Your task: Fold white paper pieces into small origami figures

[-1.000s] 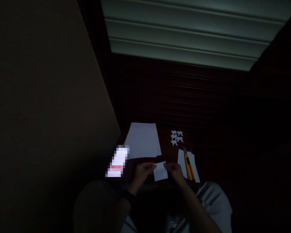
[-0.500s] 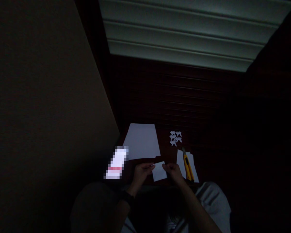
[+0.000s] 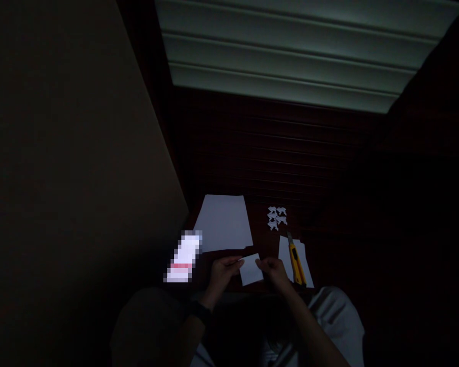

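Observation:
A small, roughly square piece of white paper is held between my two hands near the table's front edge. My left hand pinches its left edge, thumb on top. On the opposite side, my right hand grips the upper right corner between thumb and fingers. Just right of that hand, a yellow utility knife with its blade out lies on some white paper pieces. Farther back sit several small folded white paper figures in a cluster.
Large white paper sheets lie at the back left of the dark table. A bright, pixelated rectangle stands out at the left. A wall borders the left side, and a slatted panel rises behind.
Hardly anything differs. The paper's top right corner has shifted very slightly between my hands; everything else stays in place.

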The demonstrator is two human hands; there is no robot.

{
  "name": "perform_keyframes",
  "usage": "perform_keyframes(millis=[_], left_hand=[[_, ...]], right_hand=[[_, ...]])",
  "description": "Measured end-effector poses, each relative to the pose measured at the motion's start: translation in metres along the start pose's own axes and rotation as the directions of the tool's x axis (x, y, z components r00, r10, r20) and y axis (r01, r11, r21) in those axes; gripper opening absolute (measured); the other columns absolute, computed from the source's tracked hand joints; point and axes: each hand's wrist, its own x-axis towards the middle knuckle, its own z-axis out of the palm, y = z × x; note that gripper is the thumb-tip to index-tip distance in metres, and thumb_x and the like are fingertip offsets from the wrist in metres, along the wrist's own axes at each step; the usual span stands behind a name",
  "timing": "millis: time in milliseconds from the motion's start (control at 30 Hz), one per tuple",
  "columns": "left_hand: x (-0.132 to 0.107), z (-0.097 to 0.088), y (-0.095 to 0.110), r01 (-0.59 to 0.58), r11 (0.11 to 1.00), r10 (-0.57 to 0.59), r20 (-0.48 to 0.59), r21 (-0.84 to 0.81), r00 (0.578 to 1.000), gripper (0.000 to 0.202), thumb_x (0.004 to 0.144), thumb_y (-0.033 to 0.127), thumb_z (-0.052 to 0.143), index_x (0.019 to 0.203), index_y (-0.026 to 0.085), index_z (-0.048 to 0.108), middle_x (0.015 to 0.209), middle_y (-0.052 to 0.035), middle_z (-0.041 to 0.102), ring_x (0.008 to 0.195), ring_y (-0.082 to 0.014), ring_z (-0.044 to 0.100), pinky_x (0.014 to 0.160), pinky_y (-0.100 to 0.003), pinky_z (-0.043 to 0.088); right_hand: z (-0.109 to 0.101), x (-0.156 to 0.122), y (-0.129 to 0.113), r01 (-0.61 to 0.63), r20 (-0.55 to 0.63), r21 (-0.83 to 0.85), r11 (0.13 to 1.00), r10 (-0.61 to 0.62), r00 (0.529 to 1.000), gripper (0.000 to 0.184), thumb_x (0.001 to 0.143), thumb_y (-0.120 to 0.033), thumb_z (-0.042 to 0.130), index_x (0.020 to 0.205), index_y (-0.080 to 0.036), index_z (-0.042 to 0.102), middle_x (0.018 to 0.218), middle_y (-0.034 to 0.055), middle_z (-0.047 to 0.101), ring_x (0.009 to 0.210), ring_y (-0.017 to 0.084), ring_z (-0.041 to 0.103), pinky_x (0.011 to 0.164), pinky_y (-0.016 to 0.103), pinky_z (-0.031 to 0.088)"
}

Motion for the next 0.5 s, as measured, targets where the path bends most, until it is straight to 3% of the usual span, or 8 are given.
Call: perform_keyframes(millis=[500], left_hand=[[0.0055,-0.0037,-0.0091,-0.014,1.000,0.013,0.012,0.013,1.000,0.040,0.057,0.034,0.073,0.088,0.009,0.067,0.085,-0.0127,0.069,0.077,-0.0249,0.065,0.066,-0.034,0.054]], right_hand=[[0.0017,-0.0024,-0.0056,0.031,-0.007,-0.074,0.997,-0.031,0.999,0.041,0.065,-0.053,0.060,0.054,-0.014,0.056,0.051,-0.0011,0.051,0.050,0.011,0.043,0.049,0.021,0.033]])
